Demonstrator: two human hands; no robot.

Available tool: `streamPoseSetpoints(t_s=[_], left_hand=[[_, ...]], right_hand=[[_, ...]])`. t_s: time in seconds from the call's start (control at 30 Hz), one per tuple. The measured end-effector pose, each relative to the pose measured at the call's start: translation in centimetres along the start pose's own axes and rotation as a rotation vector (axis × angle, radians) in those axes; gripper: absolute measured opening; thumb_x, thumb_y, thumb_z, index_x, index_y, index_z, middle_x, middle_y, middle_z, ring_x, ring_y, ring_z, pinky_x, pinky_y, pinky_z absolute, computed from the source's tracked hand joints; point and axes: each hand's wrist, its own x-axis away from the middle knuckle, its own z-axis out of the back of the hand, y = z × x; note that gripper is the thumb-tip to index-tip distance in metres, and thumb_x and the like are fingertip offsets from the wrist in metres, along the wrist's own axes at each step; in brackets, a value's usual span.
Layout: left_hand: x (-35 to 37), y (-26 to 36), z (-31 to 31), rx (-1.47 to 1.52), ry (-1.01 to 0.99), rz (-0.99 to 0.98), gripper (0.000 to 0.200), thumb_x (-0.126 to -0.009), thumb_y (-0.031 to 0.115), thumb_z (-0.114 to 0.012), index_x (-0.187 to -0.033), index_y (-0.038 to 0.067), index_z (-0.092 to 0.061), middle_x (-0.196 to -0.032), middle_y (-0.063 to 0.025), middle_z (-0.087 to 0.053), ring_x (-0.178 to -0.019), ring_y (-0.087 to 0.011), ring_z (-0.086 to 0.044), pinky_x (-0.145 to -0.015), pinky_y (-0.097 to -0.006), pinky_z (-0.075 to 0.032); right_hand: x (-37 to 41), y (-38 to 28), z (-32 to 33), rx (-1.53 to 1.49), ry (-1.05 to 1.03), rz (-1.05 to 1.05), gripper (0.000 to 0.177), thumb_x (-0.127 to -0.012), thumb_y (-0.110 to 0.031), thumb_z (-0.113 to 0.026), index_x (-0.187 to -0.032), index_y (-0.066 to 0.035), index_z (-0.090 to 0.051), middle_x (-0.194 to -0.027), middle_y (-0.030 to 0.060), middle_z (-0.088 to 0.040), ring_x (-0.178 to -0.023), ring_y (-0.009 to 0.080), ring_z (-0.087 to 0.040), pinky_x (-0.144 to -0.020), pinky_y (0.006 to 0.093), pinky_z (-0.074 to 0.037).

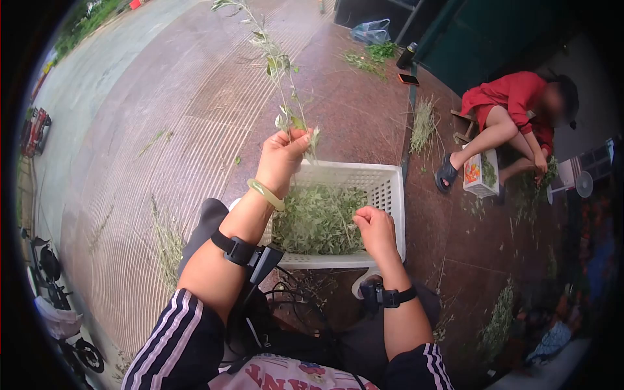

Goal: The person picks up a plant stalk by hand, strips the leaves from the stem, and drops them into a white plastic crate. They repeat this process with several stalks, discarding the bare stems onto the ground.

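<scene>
The left hand (281, 156) was closed tight around a leafy stem (276, 65), held upright above the white basket (389, 195). The basket was about half full of loose green leaves (318, 221). The right hand (376, 227) hovered over them, fingers curled, perhaps pinching a few. Reddish paving (195, 97) lay around, strewn with stalks (422, 123); a person in red (513, 97) sat at the right
</scene>
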Motion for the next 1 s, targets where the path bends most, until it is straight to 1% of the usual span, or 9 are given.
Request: streamPoseSetpoints(t_s=[0.17,0.23,0.47,0.57,0.67,0.8,0.87,0.93,1.0], left_hand=[[0.6,-1.4,-0.8,-0.129,-0.048,0.095,0.009,-0.081,0.014,-0.061,-0.088,0.009,-0.061,-0.073,0.0016,-0.062,-0.044,0.0004,-0.033,-0.040,-0.0169,-0.023],[0.9,-2.0,-1.3,-0.160,-0.079,0.113,0.009,-0.081,0.014,-0.062,-0.088,0.008,-0.061,-0.073,0.0017,-0.062,-0.044,0.0003,-0.034,-0.040,-0.0167,-0.023],[1.0,-2.3,-1.8,-0.133,-0.073,0.120,0.007,-0.078,0.015,-0.065,-0.080,0.010,-0.060,-0.067,0.0046,-0.058,-0.043,-0.0005,-0.033,-0.040,-0.0169,-0.023],[0.5,-1.6,-1.4,-0.096,-0.001,0.100,0.007,-0.078,0.016,-0.065,-0.079,0.011,-0.060,-0.067,0.0050,-0.059,-0.043,-0.0001,-0.032,-0.040,-0.0170,-0.022],[0.5,-1.3,-1.3,-0.086,-0.013,0.104,0.007,-0.078,0.016,-0.065,-0.078,0.012,-0.059,-0.067,0.0047,-0.059,-0.044,0.0000,-0.033,-0.040,-0.0169,-0.024],[1.3,-2.2,-2.1,-0.153,-0.089,0.136,0.011,-0.076,0.015,-0.067,-0.079,0.011,-0.058,-0.066,0.0042,-0.058,-0.045,-0.0008,-0.037,-0.040,-0.0166,-0.025],[1.6,-2.9,-2.3,-0.183,-0.134,0.171,0.010,-0.074,0.011,-0.067,-0.078,0.008,-0.058,-0.070,0.0022,-0.059,-0.058,-0.0039,-0.046,-0.053,-0.0190,-0.034],[2.1,-3.5,-2.7,-0.205,-0.177,0.201,0.010,-0.074,0.009,-0.066,-0.080,0.004,-0.059,-0.075,0.0007,-0.059,-0.068,-0.0066,-0.051,-0.064,-0.0218,-0.040],[2.4,-4.4,-3.0,-0.221,-0.226,0.176,0.009,-0.075,0.009,-0.067,-0.079,0.006,-0.059,-0.071,0.0021,-0.059,-0.058,-0.0036,-0.047,-0.052,-0.0181,-0.034]], right_hand=[[-0.7,-0.4,-0.6,-0.801,-0.087,0.053,0.023,-0.081,-0.014,-0.062,-0.098,0.003,-0.060,-0.086,0.0038,-0.063,-0.074,0.0089,-0.056,-0.072,0.0233,-0.044],[0.1,-2.0,-0.5,-0.841,-0.121,0.074,0.022,-0.082,-0.014,-0.061,-0.097,0.002,-0.059,-0.086,0.0020,-0.061,-0.076,0.0072,-0.054,-0.073,0.0220,-0.043],[0.3,-2.3,-0.3,-0.682,-0.151,0.134,0.014,-0.081,-0.014,-0.061,-0.084,0.000,-0.060,-0.070,-0.0015,-0.057,-0.064,0.0054,-0.051,-0.063,0.0217,-0.043],[0.5,-1.7,0.1,-0.020,-0.181,0.083,0.016,-0.078,-0.013,-0.063,-0.086,0.000,-0.061,-0.064,0.0018,-0.057,-0.061,0.0069,-0.052,-0.061,0.0237,-0.044],[0.7,0.7,-0.8,0.219,-0.043,0.150,0.024,-0.076,-0.013,-0.064,-0.095,0.000,-0.060,-0.067,0.0068,-0.057,-0.064,0.0077,-0.054,-0.062,0.0250,-0.045],[0.5,-0.7,-0.1,-0.167,0.094,0.165,0.028,-0.079,-0.014,-0.062,-0.102,0.001,-0.057,-0.077,0.0050,-0.060,-0.070,0.0073,-0.054,-0.065,0.0232,-0.044],[0.2,-1.0,-0.1,-0.533,0.052,0.140,0.029,-0.080,-0.013,-0.062,-0.103,0.002,-0.056,-0.084,0.0042,-0.060,-0.074,0.0074,-0.054,-0.067,0.0224,-0.044],[0.6,-1.9,0.4,-0.559,0.023,0.138,0.030,-0.079,-0.015,-0.063,-0.104,0.001,-0.056,-0.088,0.0074,-0.062,-0.081,0.0122,-0.057,-0.072,0.0253,-0.045],[0.7,-2.0,0.4,-0.588,0.015,0.129,0.031,-0.078,-0.015,-0.064,-0.104,0.001,-0.057,-0.090,0.0091,-0.063,-0.085,0.0146,-0.058,-0.075,0.0266,-0.046]])
